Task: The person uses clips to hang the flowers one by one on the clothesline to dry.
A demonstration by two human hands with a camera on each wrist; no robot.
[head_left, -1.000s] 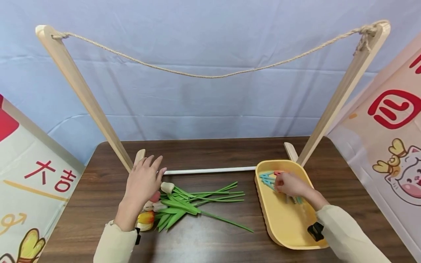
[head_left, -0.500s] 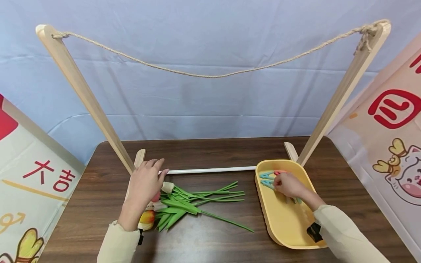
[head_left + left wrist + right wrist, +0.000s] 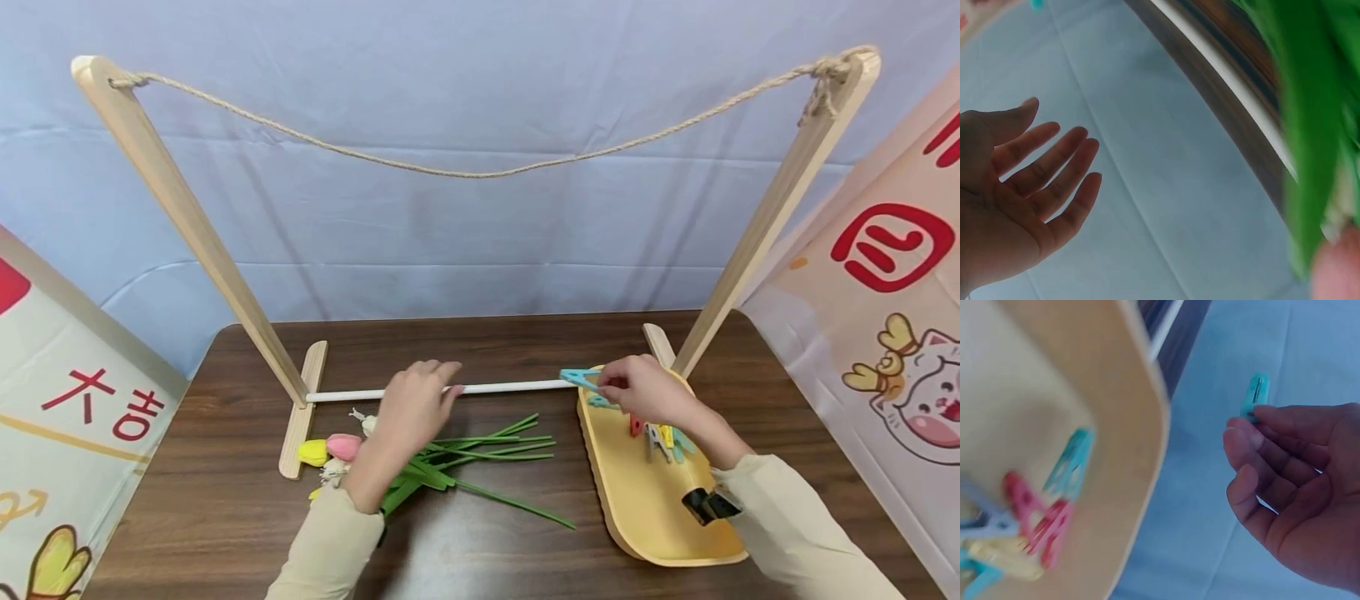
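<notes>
My right hand (image 3: 651, 392) pinches a blue-green clothespin (image 3: 579, 377) between thumb and fingertips, over the far left corner of a yellow tray (image 3: 637, 533). In the right wrist view the clothespin (image 3: 1257, 394) points away from the fingertips. Several more clothespins in red, grey, yellow and teal lie in the tray, such as a red one (image 3: 1054, 531). My left hand (image 3: 416, 404) hovers above a bunch of artificial tulips, fingers loosely bent and holding nothing. Its palm (image 3: 1016, 219) shows bare in the left wrist view. Green stems (image 3: 502, 450) point right; a pink bloom (image 3: 343, 447) lies left.
A wooden frame stands on the brown table (image 3: 480, 533), with a left post (image 3: 187, 217) and a right post (image 3: 780, 208). A twine rope (image 3: 480, 175) sags between their tops. A white rod (image 3: 517, 387) joins the feet. Blue cloth (image 3: 480, 258) hangs behind.
My right hand has lifted a blue-green clothespin out of the pile, up to the tray's far left corner. The left hand has moved right, from the blooms to over the stems.
</notes>
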